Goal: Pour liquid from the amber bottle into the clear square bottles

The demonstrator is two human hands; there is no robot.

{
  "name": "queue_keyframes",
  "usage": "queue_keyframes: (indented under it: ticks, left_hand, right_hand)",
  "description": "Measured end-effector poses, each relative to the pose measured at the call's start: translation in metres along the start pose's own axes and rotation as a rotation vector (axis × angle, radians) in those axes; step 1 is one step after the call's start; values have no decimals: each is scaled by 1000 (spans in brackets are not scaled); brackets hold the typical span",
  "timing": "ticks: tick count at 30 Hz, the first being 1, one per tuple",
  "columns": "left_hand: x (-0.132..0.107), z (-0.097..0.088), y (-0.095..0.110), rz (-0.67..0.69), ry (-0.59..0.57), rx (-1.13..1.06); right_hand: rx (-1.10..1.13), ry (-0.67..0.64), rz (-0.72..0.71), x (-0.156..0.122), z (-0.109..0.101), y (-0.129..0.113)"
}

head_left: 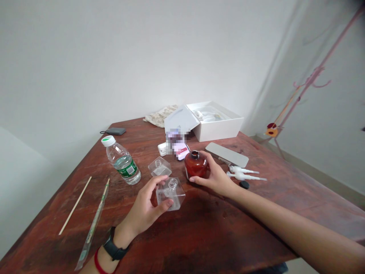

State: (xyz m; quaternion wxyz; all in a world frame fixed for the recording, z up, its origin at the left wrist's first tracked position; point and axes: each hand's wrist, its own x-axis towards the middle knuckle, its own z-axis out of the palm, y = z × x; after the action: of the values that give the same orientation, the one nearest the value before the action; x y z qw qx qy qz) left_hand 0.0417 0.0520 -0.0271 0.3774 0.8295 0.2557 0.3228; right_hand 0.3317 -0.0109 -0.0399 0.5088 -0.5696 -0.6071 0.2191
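My left hand grips a clear square bottle with a short, uncapped neck, thumb in front and fingers behind. Just beyond it stands a second clear square bottle. To the right, my right hand is wrapped round an amber glass bottle with an open dark mouth. The amber bottle is upright; whether its base touches the table I cannot tell. Near my right forearm lie a black cap and white pump dispensers.
A water bottle stands at the left, near a bare chopstick and a wrapped pair. Behind are a white box, its tilted lid, a cloth, a grey case, a white adapter and a dark pouch.
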Motion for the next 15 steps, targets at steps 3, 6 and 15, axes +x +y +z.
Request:
queue_keyframes:
  ticks: [3, 6, 15]
  left_hand:
    - [0, 0, 0, 11, -20, 8]
    - [0, 0, -1, 13, -35, 21]
    - [-3, 1, -6, -32, -58, -24]
  right_hand:
    - [-22, -30, -18, 0, 0, 1]
    - [-32, -37, -18, 0, 0, 2]
    - [-20, -10, -1, 1, 2, 4]
